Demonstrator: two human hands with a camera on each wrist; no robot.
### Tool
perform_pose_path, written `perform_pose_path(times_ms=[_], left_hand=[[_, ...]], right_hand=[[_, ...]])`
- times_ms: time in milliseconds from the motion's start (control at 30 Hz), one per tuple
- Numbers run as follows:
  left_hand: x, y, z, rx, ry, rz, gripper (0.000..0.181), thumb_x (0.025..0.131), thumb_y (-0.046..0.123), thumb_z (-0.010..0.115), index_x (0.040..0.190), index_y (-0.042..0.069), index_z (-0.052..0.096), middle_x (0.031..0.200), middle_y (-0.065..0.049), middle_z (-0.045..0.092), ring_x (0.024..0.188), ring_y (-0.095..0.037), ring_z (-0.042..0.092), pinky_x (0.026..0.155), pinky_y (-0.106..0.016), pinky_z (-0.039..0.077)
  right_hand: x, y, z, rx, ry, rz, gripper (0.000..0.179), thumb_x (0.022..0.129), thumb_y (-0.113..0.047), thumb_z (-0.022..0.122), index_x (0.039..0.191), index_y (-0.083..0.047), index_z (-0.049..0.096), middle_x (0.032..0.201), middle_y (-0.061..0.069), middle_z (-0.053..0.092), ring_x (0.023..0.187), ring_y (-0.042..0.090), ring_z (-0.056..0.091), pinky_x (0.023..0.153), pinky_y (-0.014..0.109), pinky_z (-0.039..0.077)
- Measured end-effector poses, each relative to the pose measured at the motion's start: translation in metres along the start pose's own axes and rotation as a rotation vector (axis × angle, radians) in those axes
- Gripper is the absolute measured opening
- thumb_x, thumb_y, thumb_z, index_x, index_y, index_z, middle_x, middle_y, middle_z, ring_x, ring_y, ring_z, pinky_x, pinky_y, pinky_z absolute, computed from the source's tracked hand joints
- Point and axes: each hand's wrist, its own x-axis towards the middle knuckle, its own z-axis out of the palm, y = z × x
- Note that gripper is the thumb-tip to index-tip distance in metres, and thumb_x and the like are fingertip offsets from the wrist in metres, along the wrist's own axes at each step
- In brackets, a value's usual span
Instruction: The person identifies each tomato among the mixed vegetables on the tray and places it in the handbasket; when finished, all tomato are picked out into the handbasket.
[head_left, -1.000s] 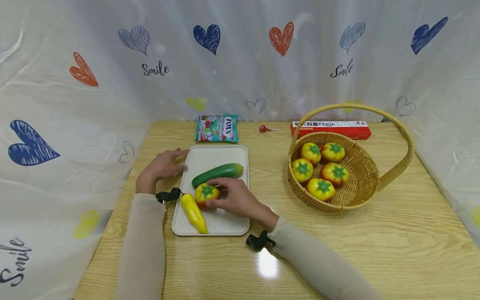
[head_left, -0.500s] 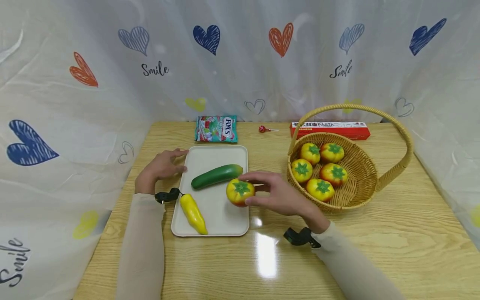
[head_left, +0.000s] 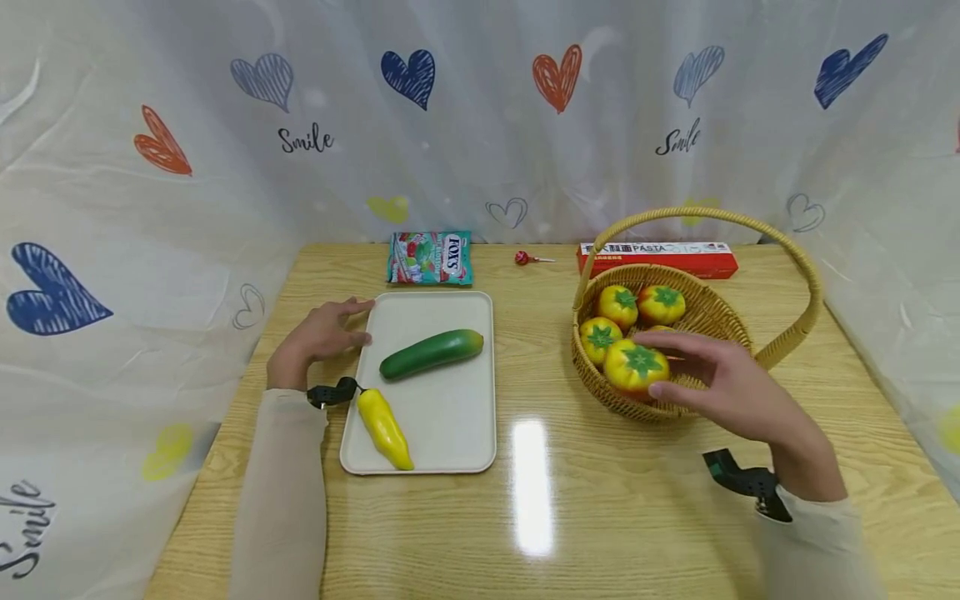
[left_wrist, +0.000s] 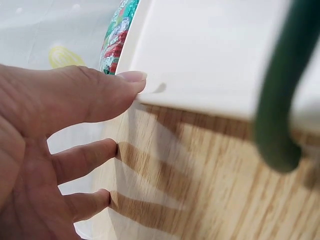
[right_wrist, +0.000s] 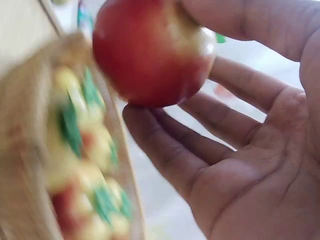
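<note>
My right hand (head_left: 731,387) pinches a yellow-and-red toy tomato (head_left: 630,367) with a green star-shaped top, over the front of the wicker basket (head_left: 596,390). Its red underside shows between thumb and fingers in the right wrist view. Several similar tomatoes (head_left: 662,305) lie in the basket, one mostly hidden behind the hand. My left hand (head_left: 318,337) rests at the left side of a white tray (head_left: 450,425); the left wrist view has the thumb at the tray's rim and other fingers extended beside it. On the tray lie a green toy cucumber (head_left: 431,353) and a yellow toy pepper (head_left: 385,429).
Behind the tray lies a teal candy bag (head_left: 430,258), with a red lollipop (head_left: 522,258) to its right. A red pasta box (head_left: 701,264) stands behind the basket, whose tall handle (head_left: 693,213) arches above it. A printed curtain (head_left: 480,150) encloses the wooden table (head_left: 600,508).
My right hand has lifted the tomato off the tray and carried it rightward over the basket. The left hand has stayed at the tray's side.
</note>
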Motion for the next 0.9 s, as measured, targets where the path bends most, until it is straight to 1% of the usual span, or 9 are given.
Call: perform_pose_path(times_ms=[100, 200, 267, 333, 400, 467, 567, 733, 900], left_hand=[[0.000, 0.000, 0.000, -0.010, 0.001, -0.001, 0.071, 0.107, 0.024, 0.071, 0.170, 0.014, 0.041, 0.179, -0.029, 0.021, 0.163, -0.059, 0.019, 0.130, -0.075, 0.022], [0.000, -0.001, 0.001, -0.009, 0.003, 0.000, 0.071, 0.107, 0.024, 0.071, 0.170, 0.013, 0.041, 0.179, -0.029, 0.021, 0.163, -0.060, 0.019, 0.130, -0.076, 0.022], [0.001, -0.002, 0.001, -0.008, 0.004, -0.002, 0.071, 0.106, 0.024, 0.071, 0.170, 0.014, 0.041, 0.179, -0.029, 0.021, 0.163, -0.060, 0.019, 0.130, -0.076, 0.022], [0.001, -0.002, 0.001, -0.010, 0.005, -0.003, 0.071, 0.106, 0.024, 0.071, 0.170, 0.014, 0.041, 0.179, -0.028, 0.021, 0.163, -0.060, 0.018, 0.130, -0.077, 0.021], [0.001, -0.002, 0.001, -0.016, 0.006, -0.002, 0.071, 0.106, 0.024, 0.072, 0.170, 0.014, 0.042, 0.179, -0.029, 0.021, 0.163, -0.060, 0.018, 0.130, -0.077, 0.021], [0.001, -0.002, 0.001, -0.020, 0.006, 0.000, 0.071, 0.106, 0.023, 0.072, 0.169, 0.014, 0.042, 0.179, -0.029, 0.021, 0.163, -0.060, 0.018, 0.130, -0.077, 0.021], [0.000, -0.003, 0.001, -0.020, 0.007, 0.001, 0.071, 0.106, 0.023, 0.072, 0.169, 0.014, 0.042, 0.179, -0.029, 0.021, 0.163, -0.060, 0.018, 0.130, -0.076, 0.021], [0.001, -0.005, 0.002, -0.011, 0.010, 0.006, 0.071, 0.106, 0.024, 0.072, 0.170, 0.014, 0.042, 0.179, -0.029, 0.021, 0.163, -0.060, 0.019, 0.130, -0.076, 0.021], [0.001, -0.005, 0.002, -0.013, 0.011, 0.009, 0.071, 0.106, 0.023, 0.071, 0.170, 0.014, 0.041, 0.179, -0.029, 0.021, 0.163, -0.060, 0.019, 0.130, -0.076, 0.021]], right_hand=[[-0.012, 0.005, -0.018, -0.080, 0.025, 0.057, 0.058, 0.092, -0.004, 0.087, 0.145, -0.020, 0.072, 0.144, 0.009, 0.072, 0.124, -0.017, 0.059, 0.100, 0.002, 0.049], [-0.019, 0.010, -0.030, -0.201, 0.020, 0.109, 0.055, 0.092, -0.008, 0.088, 0.144, -0.018, 0.073, 0.139, 0.015, 0.074, 0.116, -0.020, 0.057, 0.093, -0.001, 0.047], [-0.020, 0.013, -0.035, -0.293, 0.001, 0.130, 0.054, 0.091, -0.011, 0.089, 0.142, -0.015, 0.074, 0.135, 0.019, 0.075, 0.110, -0.012, 0.062, 0.086, 0.004, 0.052], [-0.020, 0.014, -0.037, -0.366, -0.030, 0.155, 0.053, 0.090, -0.013, 0.090, 0.140, -0.013, 0.074, 0.131, 0.020, 0.076, 0.106, 0.002, 0.067, 0.083, 0.014, 0.056], [-0.019, 0.015, -0.037, -0.415, -0.055, 0.170, 0.053, 0.088, -0.015, 0.091, 0.139, -0.011, 0.075, 0.129, 0.020, 0.077, 0.104, 0.017, 0.071, 0.082, 0.027, 0.059], [-0.018, 0.016, -0.035, -0.441, -0.076, 0.185, 0.054, 0.088, -0.015, 0.091, 0.139, -0.010, 0.075, 0.128, 0.020, 0.077, 0.105, 0.026, 0.072, 0.082, 0.035, 0.059], [-0.017, 0.018, -0.032, -0.439, -0.081, 0.189, 0.053, 0.087, -0.015, 0.091, 0.137, -0.010, 0.076, 0.126, 0.018, 0.078, 0.105, 0.029, 0.070, 0.083, 0.036, 0.058], [-0.016, 0.023, -0.024, -0.333, -0.088, 0.190, 0.049, 0.089, -0.018, 0.092, 0.135, -0.011, 0.077, 0.127, 0.014, 0.077, 0.108, 0.021, 0.071, 0.084, 0.024, 0.060], [-0.012, 0.024, -0.015, -0.229, -0.094, 0.198, 0.048, 0.092, -0.018, 0.090, 0.138, -0.011, 0.075, 0.132, 0.018, 0.076, 0.118, 0.032, 0.076, 0.088, 0.017, 0.060]])
